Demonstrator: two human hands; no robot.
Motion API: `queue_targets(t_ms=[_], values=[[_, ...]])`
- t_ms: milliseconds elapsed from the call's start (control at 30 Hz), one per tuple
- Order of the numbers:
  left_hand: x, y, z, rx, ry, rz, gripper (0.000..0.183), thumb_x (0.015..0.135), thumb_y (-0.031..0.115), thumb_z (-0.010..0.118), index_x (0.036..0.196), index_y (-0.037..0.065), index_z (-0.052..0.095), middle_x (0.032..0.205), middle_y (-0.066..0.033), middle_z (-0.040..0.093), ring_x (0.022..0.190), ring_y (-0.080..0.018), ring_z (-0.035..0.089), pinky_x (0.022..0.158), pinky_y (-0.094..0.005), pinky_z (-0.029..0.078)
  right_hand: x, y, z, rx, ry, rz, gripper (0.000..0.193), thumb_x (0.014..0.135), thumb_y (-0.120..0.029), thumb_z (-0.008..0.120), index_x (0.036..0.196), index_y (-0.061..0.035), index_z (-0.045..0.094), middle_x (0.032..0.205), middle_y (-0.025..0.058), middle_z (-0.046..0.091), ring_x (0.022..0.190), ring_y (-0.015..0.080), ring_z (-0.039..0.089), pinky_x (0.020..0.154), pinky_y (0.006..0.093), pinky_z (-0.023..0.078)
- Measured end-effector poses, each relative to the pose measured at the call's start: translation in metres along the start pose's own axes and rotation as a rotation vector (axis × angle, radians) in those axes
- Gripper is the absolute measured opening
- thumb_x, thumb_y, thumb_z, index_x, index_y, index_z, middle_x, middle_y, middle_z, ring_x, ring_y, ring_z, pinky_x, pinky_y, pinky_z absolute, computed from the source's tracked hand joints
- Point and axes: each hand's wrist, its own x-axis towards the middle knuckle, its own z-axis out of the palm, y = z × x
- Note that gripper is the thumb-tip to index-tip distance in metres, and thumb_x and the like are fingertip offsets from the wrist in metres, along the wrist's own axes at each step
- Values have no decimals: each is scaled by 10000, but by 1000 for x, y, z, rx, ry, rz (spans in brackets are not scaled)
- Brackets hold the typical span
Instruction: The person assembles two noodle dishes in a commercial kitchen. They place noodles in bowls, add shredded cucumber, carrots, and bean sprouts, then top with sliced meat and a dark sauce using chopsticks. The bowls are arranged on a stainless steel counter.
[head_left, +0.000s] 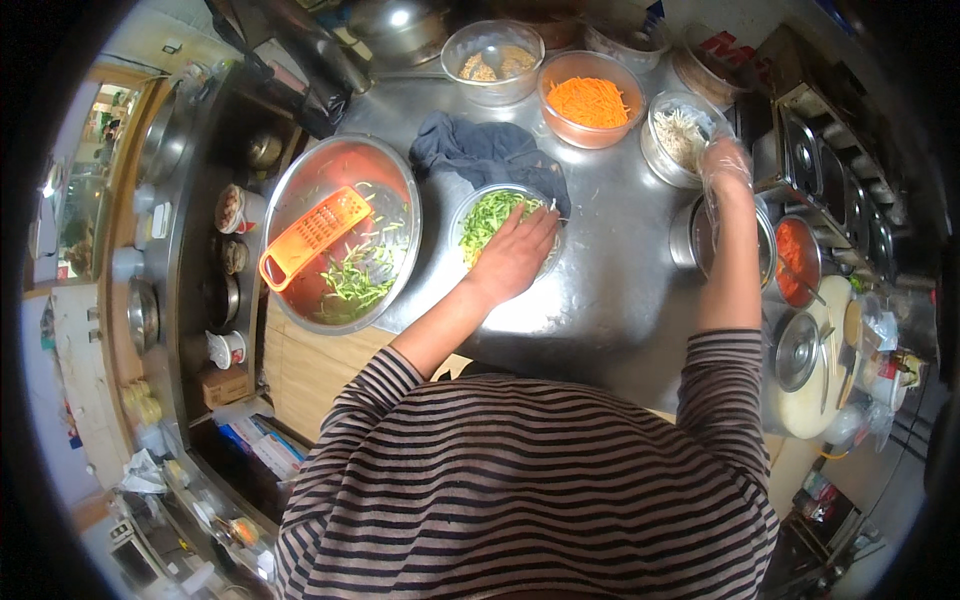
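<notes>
My bare left hand (513, 258) lies over the right side of a bowl (462, 209) of shredded green vegetable (486, 222), fingers stretched out across its contents and rim. Further right, my right hand (724, 165) wears a clear plastic glove. It is at the right rim of a clear bowl (655, 160) holding pale, whitish shreds (679, 138); its fingertips are not clear enough to tell whether they grip anything. Left of the greens, an orange grater (318, 234) leans in a large steel basin (408, 262) with loose green shreds (352, 280).
A dark cloth (470, 148) lies behind the greens. Bowls of orange shreds (588, 102) and brownish bits (492, 65) stand at the back. On the right are a pot of red food (795, 262), a metal lid (797, 352) and lidded containers (800, 150).
</notes>
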Motion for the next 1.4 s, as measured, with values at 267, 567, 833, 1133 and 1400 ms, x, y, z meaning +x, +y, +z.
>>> queue_targets(t_ms=[267,567,833,1133,1400], values=[[1,12,-13,115,-102,-145,346,766,139,443,1078,16,525,1114,-111,508,1139,-245,404,1017,-511,160,-57,-43,-21,335,101,13,232,792,-187,543,993,-90,604,974,171,592,891,303,582,786,335,439],[-12,13,-19,263,-185,-10,357,771,153,441,1112,75,508,1181,-99,463,1174,-237,367,1010,-558,145,-107,-64,18,641,-12,-190,226,792,-111,587,1004,-38,603,870,118,639,761,135,605,696,251,454],[-71,27,-41,-349,350,-908,302,736,77,592,1007,1,481,1063,-166,484,882,-248,512,725,-357,435,-117,-76,30,1102,-207,-92,228,803,-121,590,1009,-23,597,842,42,616,665,99,547,620,226,451],[-113,9,39,-1705,555,-1112,95,696,-7,598,761,32,542,724,-47,559,642,-142,550,573,-266,478,-113,-104,53,992,-139,-444,245,827,-162,567,1015,-6,581,959,105,595,835,174,578,700,274,484],[-241,70,-4,-1937,498,-1174,144,760,160,552,801,22,552,720,-65,570,661,-186,596,579,-324,482,-138,-146,77,1103,-853,-226,319,851,-223,507,1068,9,537,985,123,591,891,191,554,768,309,451]])
